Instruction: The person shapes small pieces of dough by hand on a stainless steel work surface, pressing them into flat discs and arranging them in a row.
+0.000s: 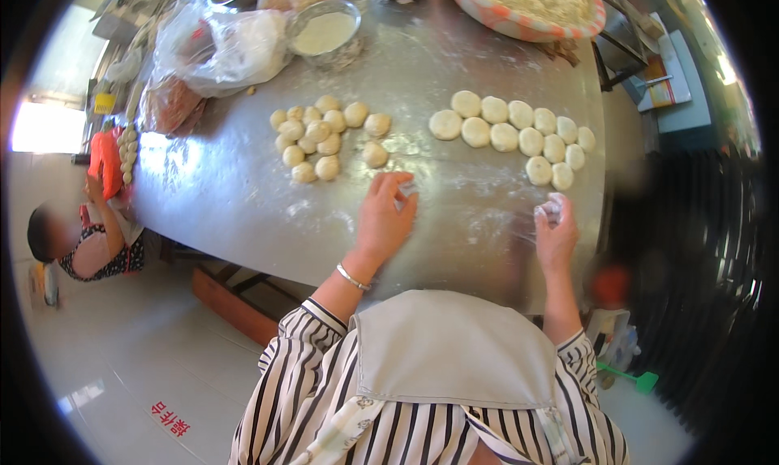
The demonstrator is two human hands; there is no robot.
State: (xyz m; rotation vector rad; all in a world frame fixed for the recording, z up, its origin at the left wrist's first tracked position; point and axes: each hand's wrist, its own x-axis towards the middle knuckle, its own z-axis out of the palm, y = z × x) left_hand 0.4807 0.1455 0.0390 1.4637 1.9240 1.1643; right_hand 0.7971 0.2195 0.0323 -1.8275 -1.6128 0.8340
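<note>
My left hand [387, 212] hovers over the floured steel tabletop [462, 252], fingers bent and parted from the thumb, holding nothing visible. Just beyond its fingertips sits a round dough ball [375, 154], near a loose cluster of several small dough balls [317, 131]. To the right, my right hand [557, 230] has flour on its curled fingers; whether anything small is inside them is hidden. It is nearest to a flattened dough round [562, 176] at the near end of a group of similar rounds [504, 137], which lie close together in rows.
Along the far side are a red-and-white basin [487, 16] of a pale doughy mass, a bowl of white powder [325, 31] and plastic bags [243, 51]. Another person [100, 240] is at the left end beside more dough balls [128, 154]. A wooden bench [231, 307] stands below.
</note>
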